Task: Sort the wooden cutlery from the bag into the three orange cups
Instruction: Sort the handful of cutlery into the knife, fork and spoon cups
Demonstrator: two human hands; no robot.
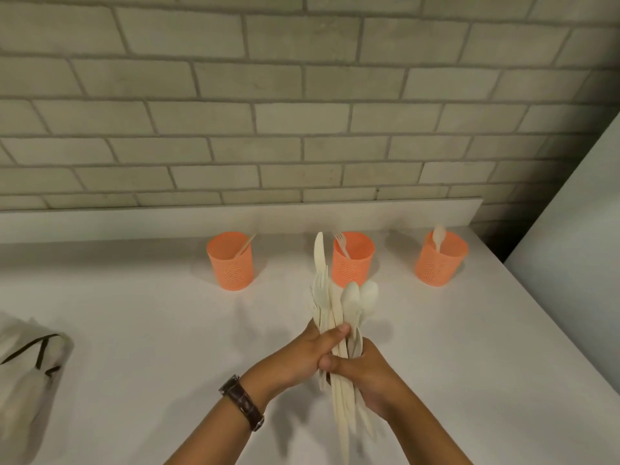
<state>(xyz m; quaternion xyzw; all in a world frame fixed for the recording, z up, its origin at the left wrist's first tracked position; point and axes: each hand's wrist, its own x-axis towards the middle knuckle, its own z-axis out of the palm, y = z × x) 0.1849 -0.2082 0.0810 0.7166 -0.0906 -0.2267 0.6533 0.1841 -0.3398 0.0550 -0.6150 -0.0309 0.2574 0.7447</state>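
Both hands hold one bundle of wooden cutlery (pixel 335 310) upright over the white table. My left hand (pixel 302 357) grips it from the left, thumb across the handles. My right hand (pixel 365 374) grips it lower, from the right. Knives, forks and spoons fan out above the hands. Three orange mesh cups stand in a row behind. The left cup (pixel 230 263) has a knife handle in it, the middle cup (pixel 354 263) a fork, the right cup (pixel 437 263) a spoon.
A pale cloth bag (pixel 30 364) with a dark cord lies at the table's left edge. A brick wall and a low white ledge (pixel 235 218) run behind the cups. A white panel (pixel 577 263) borders the table on the right.
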